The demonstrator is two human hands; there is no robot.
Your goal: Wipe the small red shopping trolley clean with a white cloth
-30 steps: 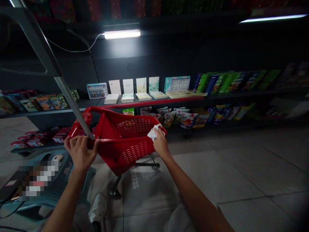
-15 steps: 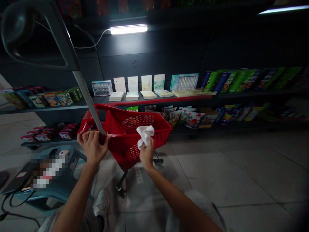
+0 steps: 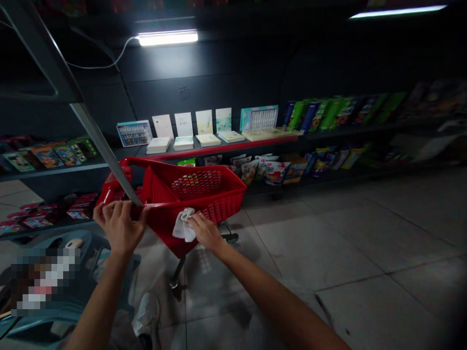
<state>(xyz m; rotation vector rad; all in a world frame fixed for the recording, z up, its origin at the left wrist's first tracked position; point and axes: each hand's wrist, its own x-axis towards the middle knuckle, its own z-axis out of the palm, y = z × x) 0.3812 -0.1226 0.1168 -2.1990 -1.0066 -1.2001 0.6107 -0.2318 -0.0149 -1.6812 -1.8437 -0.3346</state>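
Red shopping cart (image 3: pixel 215 206): left hand (image 3: pixel 118 228) grips the rim. Right hand (image 3: pixel 206 232) presses white cloth (image 3: pixel 183 226) to its side wall.

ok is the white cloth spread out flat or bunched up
Bunched up: the white cloth sits in loose crumpled folds under the right hand, against the outside of the red plastic shopping trolley basket, not spread flat.

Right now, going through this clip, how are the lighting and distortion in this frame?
Head view: the strip light glares, while the shelves darken and bow toward the right edge; the cart and right hand on the cloth look fairly sharp; a pixelated patch covers the lower left.
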